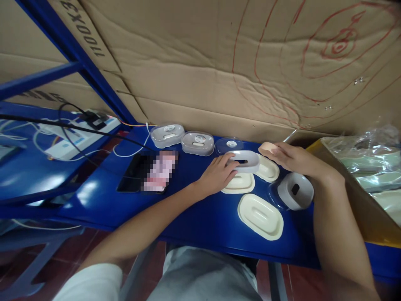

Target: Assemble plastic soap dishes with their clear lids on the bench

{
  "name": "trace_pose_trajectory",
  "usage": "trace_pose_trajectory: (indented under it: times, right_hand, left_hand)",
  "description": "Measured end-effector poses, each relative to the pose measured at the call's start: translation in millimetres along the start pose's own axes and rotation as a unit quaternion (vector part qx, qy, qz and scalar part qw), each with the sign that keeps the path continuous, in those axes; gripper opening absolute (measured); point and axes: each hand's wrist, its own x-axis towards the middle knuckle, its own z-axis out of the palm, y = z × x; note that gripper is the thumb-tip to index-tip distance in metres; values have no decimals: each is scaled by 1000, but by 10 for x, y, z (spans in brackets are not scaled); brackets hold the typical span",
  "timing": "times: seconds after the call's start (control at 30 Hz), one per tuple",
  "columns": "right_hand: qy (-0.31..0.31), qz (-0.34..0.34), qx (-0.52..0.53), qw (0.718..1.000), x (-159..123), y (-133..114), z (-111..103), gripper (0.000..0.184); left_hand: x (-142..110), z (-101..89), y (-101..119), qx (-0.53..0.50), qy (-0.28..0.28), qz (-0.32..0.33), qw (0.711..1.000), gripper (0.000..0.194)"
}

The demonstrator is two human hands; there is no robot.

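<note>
My left hand (218, 173) is closed on the near-left rim of a light grey oval plastic case (250, 163) with a dark slot in its floor. In my right hand (290, 156), just past the case's right end, the fingers pinch a small peach-coloured block (265, 147) whose kind I cannot make out. Cream oval trays, one partly under the case (239, 186), another beside it (268, 169) and a third nearer me (260, 216), lie on the blue table. Close to my right forearm, a second grey case (296, 191) stands tilted against a clear lid (277, 195).
Two lidded cases (167, 136) (197, 143) and a loose clear lid (230, 145) line the cardboard wall (188, 62). A phone (159, 171) lies left. Power strips with cables (81, 138) sit beyond the blue frame. At right stands a carton (351, 184) of plastic-wrapped pieces.
</note>
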Motion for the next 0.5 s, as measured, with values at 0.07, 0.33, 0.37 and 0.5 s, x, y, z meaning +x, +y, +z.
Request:
trace_pose_trajectory:
  times: [0.07, 0.33, 0.37, 0.5]
  right_hand:
    - [26, 20, 1, 999, -24, -6, -52, 56]
    - [124, 39, 8, 991, -22, -181, -96, 54]
    - [128, 31, 15, 991, -14, -201, -79, 54]
    - [132, -9, -7, 991, 56, -228, 62, 53]
  left_hand:
    - [-6, -1, 22, 0, -12, 17, 1000, 31]
    - [99, -353, -252, 59, 13, -42, 997, 41]
    - [107, -436, -371, 71, 14, -63, 995, 44]
    - [71, -687, -866, 84, -77, -167, 979, 83]
